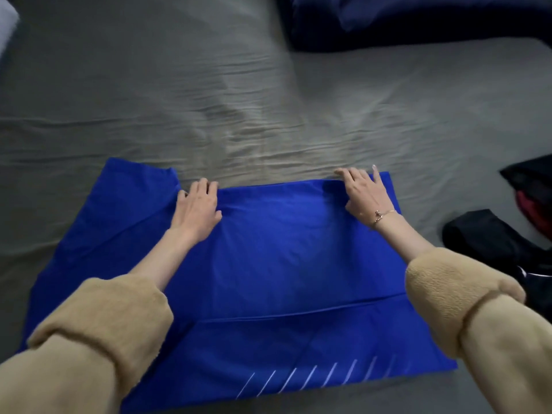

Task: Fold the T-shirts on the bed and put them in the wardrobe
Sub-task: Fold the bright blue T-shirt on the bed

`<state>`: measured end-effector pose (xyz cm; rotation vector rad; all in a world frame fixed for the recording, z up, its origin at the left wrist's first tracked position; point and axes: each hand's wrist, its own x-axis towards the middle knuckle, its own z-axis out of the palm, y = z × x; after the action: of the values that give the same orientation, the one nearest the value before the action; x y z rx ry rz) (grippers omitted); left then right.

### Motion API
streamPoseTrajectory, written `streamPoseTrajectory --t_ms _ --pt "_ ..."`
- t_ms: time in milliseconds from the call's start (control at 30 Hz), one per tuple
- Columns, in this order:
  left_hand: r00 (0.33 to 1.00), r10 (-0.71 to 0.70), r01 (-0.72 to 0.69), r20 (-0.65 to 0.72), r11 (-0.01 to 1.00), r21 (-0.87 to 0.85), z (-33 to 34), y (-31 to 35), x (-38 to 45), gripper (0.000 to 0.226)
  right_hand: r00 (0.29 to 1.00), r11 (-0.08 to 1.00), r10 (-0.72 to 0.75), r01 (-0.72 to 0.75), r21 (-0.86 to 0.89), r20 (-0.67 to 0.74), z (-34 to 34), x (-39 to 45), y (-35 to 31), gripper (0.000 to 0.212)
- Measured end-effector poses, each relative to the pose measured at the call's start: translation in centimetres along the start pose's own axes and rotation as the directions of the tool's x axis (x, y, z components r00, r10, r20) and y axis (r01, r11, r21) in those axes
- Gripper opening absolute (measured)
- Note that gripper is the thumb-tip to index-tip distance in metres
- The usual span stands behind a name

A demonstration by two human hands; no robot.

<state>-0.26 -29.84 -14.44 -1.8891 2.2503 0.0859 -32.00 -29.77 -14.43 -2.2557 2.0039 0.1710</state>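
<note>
Both hands, left hand and right hand, press flat, released, on the blue T-shirt's far edge; grey bed beyond.

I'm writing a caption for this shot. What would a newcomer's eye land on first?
The bright blue T-shirt with thin white diagonal stripes near its front edge, spread across the grey wrinkled bedsheet, dominates the middle. The left hand and the right hand rest along its far edge, from rolled tan fleece sleeves. Dark clothes lie bunched at the right.
</note>
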Motion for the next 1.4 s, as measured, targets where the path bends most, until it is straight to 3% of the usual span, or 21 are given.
streamPoseTrajectory --t_ms 167,267,400,533,700,833,900,1000,1067,1100,1200,1400 --pt "0.991 0.073 -0.053 -0.109 0.983 0.176 -0.4 -0.9 -2.3 0.014 0.974 0.998 -0.058 0.065 0.025 -0.217 0.6 -1.6 1.2 0.027" --pt "0.974 0.192 -0.157 -0.122 0.955 0.251 -0.1 -1.9 -5.0 0.027 0.941 0.990 -0.144 0.140 -0.036 -0.306 1.4 -4.3 2.2 0.036" --pt "0.969 0.220 -0.184 -0.113 0.948 0.261 0.4 -2.2 -9.6 0.036 0.936 0.974 -0.223 0.223 -0.029 -0.272 2.1 -8.0 2.8 0.037" --pt "0.968 0.237 -0.211 -0.081 0.946 0.244 1.3 -2.0 -13.2 0.036 0.933 0.960 -0.257 0.276 0.043 -0.251 2.4 -11.0 3.1 0.021" --pt "0.969 0.241 -0.229 -0.056 0.959 0.170 1.5 -1.1 -16.5 0.038 0.969 0.974 -0.170 0.192 0.118 -0.179 2.2 -13.7 3.7 0.035" --pt "0.989 0.150 -0.150 0.010 0.985 0.084 1.8 -0.2 -18.1 0.025 0.982 0.984 -0.117 0.136 0.116 -0.151 2.8 -14.5 3.9 0.025" --pt "0.994 0.108 -0.107 -0.026 0.994 0.016 2.1 0.3 -18.8 0.020 0.979 0.983 -0.111 0.134 0.128 -0.174 2.9 -14.9 3.7 0.027" --pt "0.990 0.138 -0.133 0.022 0.979 -0.152 2.1 0.8 -19.1 0.015 0.960 0.948 -0.224 0.255 0.189 -0.170 2.8 -15.4 3.5 0.041" --pt "0.983 0.151 -0.126 0.105 0.970 -0.210 2.2 0.8 -19.4 0.016 0.928 0.897 -0.361 0.372 0.240 -0.089 2.8 -15.9 3.9 0.028" --pt "0.982 0.153 -0.126 0.109 0.967 -0.222 2.2 0.6 -19.5 0.017 0.921 0.884 -0.389 0.382 0.268 -0.031 2.8 -16.2 4.2 0.016" --pt "0.990 0.132 -0.115 0.056 0.964 -0.240 2.1 0.1 -20.1 0.018 0.915 0.891 -0.388 0.341 0.299 0.113 2.6 -16.8 5.0 0.035" --pt "0.997 0.069 -0.060 0.047 0.986 -0.158 2.1 -1.1 -20.3 0.015 0.891 0.883 -0.429 0.378 0.280 0.147 2.3 -16.6 5.6 0.013"
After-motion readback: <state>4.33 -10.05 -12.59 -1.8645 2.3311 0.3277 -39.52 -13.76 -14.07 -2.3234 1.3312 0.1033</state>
